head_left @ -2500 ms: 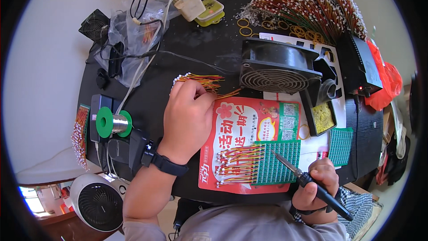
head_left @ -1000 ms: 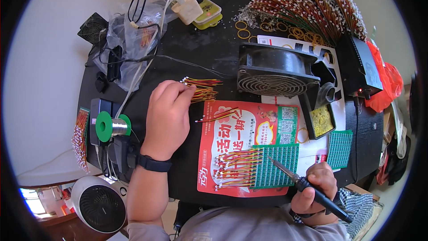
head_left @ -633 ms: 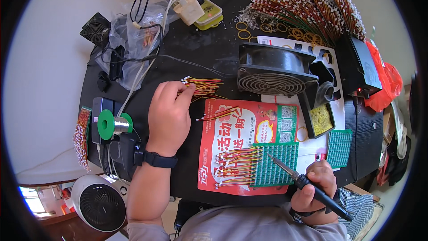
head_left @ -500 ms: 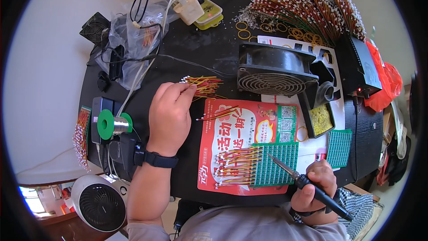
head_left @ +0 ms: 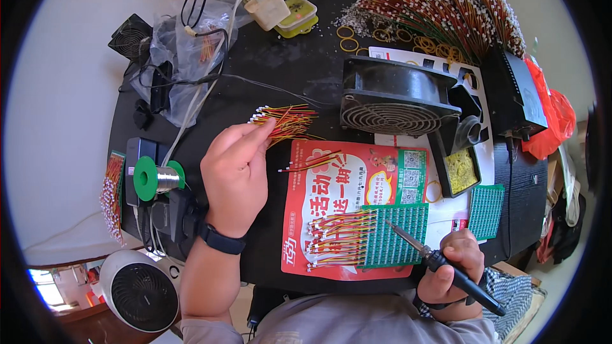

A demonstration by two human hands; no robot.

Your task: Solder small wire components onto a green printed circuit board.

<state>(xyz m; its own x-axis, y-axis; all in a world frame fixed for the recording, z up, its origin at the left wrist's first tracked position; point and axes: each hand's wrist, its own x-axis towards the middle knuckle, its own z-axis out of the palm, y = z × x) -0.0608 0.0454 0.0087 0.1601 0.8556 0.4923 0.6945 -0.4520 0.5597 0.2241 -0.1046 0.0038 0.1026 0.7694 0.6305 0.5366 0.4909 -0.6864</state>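
Observation:
My left hand reaches to a pile of red and yellow wires with white connectors. Its thumb and fingers are pinched together at the near left edge of the pile; what lies between the fingertips is hidden. In my right hand is a soldering iron, its tip pointing up and left over a green circuit board panel. Several connector wires lie in a row along the panel's left edge, connectors to the left. A few loose wires rest on the red printed sheet under the panel.
A black fan stands behind the sheet, beside a holder with yellow sponge. A green solder spool sits at left. Another green panel lies right. Wire bundles and a black box are far right.
My left hand has shifted slightly left and toward me, its fingers still at the wire pile, which looks more spread. My right hand and the soldering iron have hardly moved.

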